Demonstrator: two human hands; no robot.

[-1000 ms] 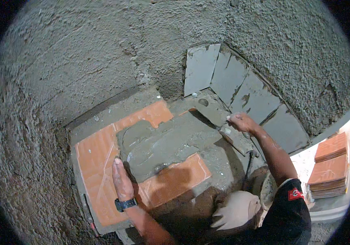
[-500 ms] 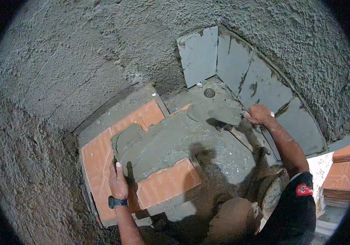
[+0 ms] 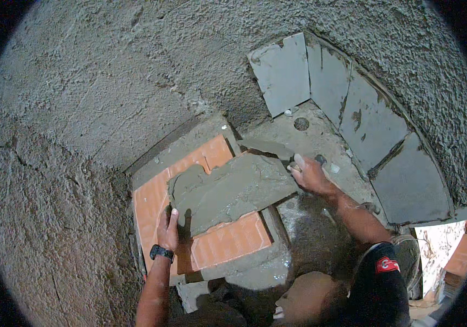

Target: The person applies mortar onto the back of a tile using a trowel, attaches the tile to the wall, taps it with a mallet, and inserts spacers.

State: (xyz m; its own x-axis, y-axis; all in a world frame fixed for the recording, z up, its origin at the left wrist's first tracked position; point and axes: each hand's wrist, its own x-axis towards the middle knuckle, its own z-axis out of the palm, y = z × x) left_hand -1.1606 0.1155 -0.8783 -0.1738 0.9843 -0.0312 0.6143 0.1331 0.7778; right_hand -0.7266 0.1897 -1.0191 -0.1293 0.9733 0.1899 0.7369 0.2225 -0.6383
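- In the head view, the right hand [image 3: 309, 175] has its fingers closed around the handle of a trowel [image 3: 269, 147], whose blade lies along the far right edge of the wet mortar [image 3: 228, 191]; whether steel touches mortar is hard to tell.
- Good strokes here probably call for a shallow blade, with its trailing edge a little lifted and the pressure even, so that the layer levels out rather than being scraped thin.
- The left hand [image 3: 168, 231] stands at the left edge of the mortar, fingers straight and close together, thumb uppermost; I cannot tell whether they grip anything. It would do best to stay clear of the blade's path (the thumb is right beside the mortar).
- The thinner, ragged margins likely deserve as much care as the middle.
- The mortar lies across the orange tiles [image 3: 230, 240], between the two hands. It is grey, damp and fairly smooth in the middle, with a lumpy lip at the left and far edges.
- The orange tiles show bare at the left, the far corner and the near side, where pale lines cross their faces.
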